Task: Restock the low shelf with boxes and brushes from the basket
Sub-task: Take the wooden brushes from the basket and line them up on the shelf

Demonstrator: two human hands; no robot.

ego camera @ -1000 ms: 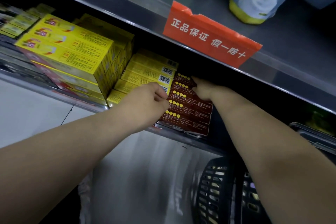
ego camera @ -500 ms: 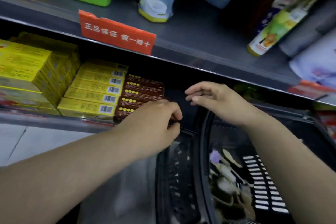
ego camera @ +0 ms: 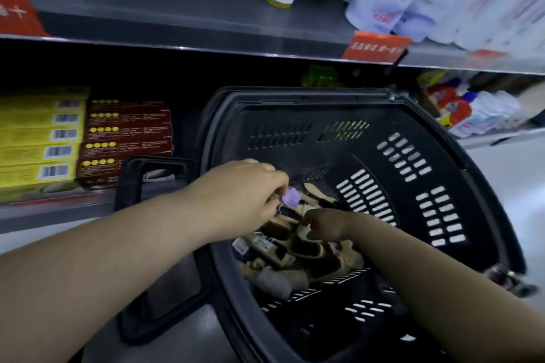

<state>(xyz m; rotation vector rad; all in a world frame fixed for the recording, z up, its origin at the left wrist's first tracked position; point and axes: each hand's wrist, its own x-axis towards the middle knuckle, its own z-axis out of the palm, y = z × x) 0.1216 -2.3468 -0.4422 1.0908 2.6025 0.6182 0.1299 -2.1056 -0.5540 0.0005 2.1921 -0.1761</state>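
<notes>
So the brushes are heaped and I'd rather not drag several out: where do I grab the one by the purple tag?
Pinch the brush by its wooden handle, jutting free beside the purple tag, from above across its narrow sides; its bristle end looks buried among the other brushes.

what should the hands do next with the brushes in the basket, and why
Probably lift one brush clear of the pile: the left hand pinches the purple tag, the right hand grips among the brushes in the basket, and none is raised yet.
</notes>
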